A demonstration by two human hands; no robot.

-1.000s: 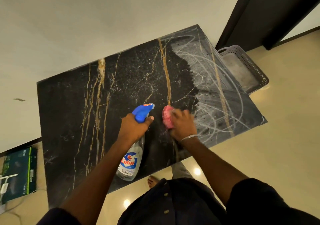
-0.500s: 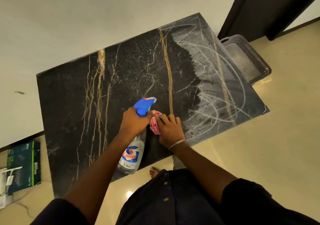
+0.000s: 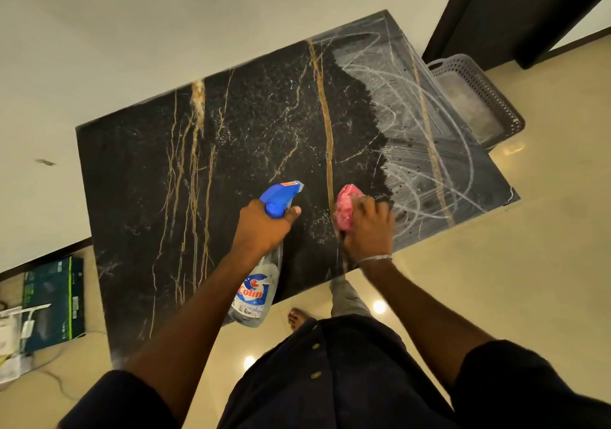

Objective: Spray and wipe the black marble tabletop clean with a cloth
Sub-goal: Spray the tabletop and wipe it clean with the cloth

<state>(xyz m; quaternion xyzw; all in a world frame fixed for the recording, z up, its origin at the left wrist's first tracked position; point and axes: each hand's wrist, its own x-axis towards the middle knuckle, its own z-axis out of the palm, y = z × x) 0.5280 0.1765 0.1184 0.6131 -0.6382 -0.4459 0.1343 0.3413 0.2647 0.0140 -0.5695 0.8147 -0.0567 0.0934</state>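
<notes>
The black marble tabletop (image 3: 139,177) with gold veins fills the middle of the view. Its right part is covered in whitish swirling wipe streaks (image 3: 429,150); the rest looks dark and speckled. My left hand (image 3: 261,226) grips the neck of a clear spray bottle (image 3: 256,289) with a blue trigger head, held just above the near edge. My right hand (image 3: 367,226) holds a bunched pink cloth (image 3: 345,208) against the tabletop, beside the left border of the streaked area.
A grey perforated plastic basket (image 3: 486,97) sits on the floor beyond the table's right end. A green box (image 3: 53,303) and some cables lie on the floor at the left. A pale wall runs behind the table, a dark door frame at the top right.
My right hand and the pink cloth slid left toward the bottle, then back right to the edge of the streaked area. The left hand with the bottle stayed about where it was.
</notes>
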